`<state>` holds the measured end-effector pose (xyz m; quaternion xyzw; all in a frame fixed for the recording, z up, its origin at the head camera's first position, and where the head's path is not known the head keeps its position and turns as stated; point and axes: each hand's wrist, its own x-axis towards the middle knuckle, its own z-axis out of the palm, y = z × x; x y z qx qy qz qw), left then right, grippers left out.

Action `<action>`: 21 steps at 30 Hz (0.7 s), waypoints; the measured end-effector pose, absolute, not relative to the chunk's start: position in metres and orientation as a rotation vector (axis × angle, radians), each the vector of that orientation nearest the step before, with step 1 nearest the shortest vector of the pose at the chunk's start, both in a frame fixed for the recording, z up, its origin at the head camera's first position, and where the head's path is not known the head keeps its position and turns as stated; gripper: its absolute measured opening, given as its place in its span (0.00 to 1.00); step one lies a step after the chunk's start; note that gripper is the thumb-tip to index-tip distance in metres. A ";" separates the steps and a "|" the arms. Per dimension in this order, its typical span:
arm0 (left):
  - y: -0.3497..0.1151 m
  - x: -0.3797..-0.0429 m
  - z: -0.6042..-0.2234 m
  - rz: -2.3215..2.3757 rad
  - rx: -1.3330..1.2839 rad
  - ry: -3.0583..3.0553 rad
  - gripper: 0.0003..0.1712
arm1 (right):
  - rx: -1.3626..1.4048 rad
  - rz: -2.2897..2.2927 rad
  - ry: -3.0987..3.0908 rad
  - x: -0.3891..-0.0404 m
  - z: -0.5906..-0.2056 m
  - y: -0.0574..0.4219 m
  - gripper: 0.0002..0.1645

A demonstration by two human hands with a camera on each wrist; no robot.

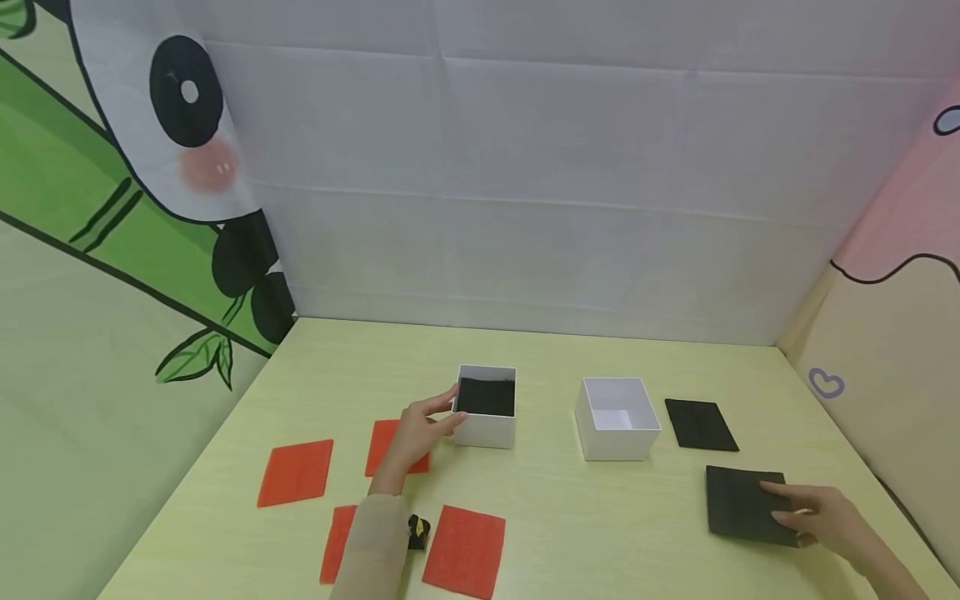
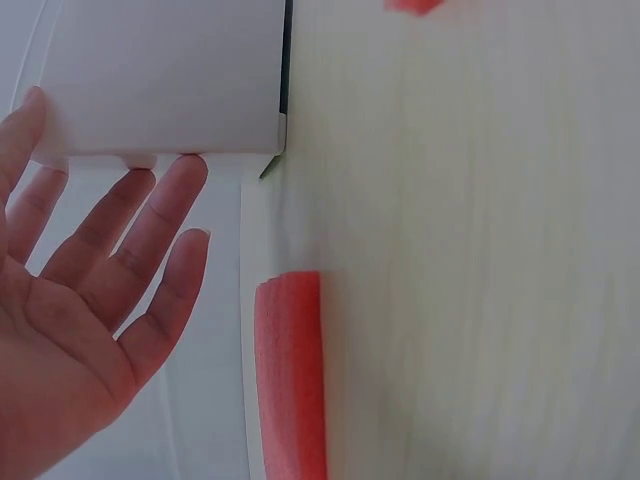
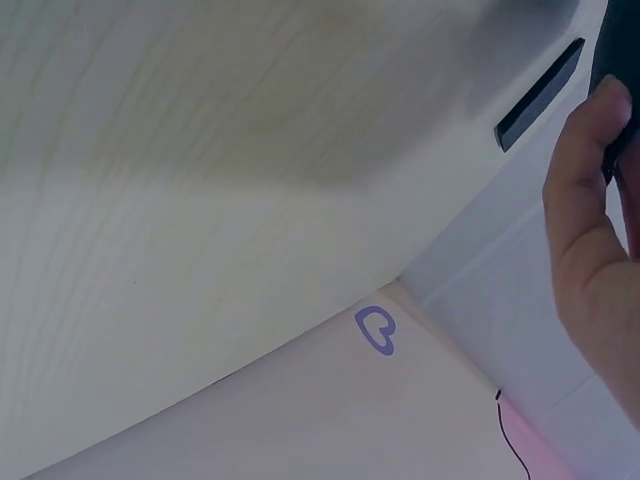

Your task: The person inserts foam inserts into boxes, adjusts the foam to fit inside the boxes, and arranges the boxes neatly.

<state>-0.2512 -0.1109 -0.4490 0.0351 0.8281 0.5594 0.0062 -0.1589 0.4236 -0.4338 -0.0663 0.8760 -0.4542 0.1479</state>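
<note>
In the head view my left hand (image 1: 415, 435) rests its fingertips on the left side of a white box (image 1: 486, 432), thumb toward the front corner. A black square piece (image 1: 486, 397) lies inside this box near its top. The left wrist view shows the fingers spread, their tips against the box wall (image 2: 165, 80). On the right, my right hand (image 1: 821, 518) pinches a black square sheet (image 1: 742, 504) by its right edge, thumb on one side and fingers on the other. Another black square (image 1: 701, 425) lies flat on the table behind it.
A second white box (image 1: 617, 444) with nothing inside stands right of the first. Several red squares (image 1: 465, 550) lie around the left forearm, one partly under the sleeve (image 1: 372, 546). A small black item with a yellow mark (image 1: 417, 532) shows beside the cuff. Printed cloth walls surround the table (image 1: 585, 533).
</note>
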 end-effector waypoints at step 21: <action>-0.111 -0.251 -0.450 1.739 0.077 2.598 0.31 | -0.277 -1.608 2.038 -0.153 -0.439 0.393 0.27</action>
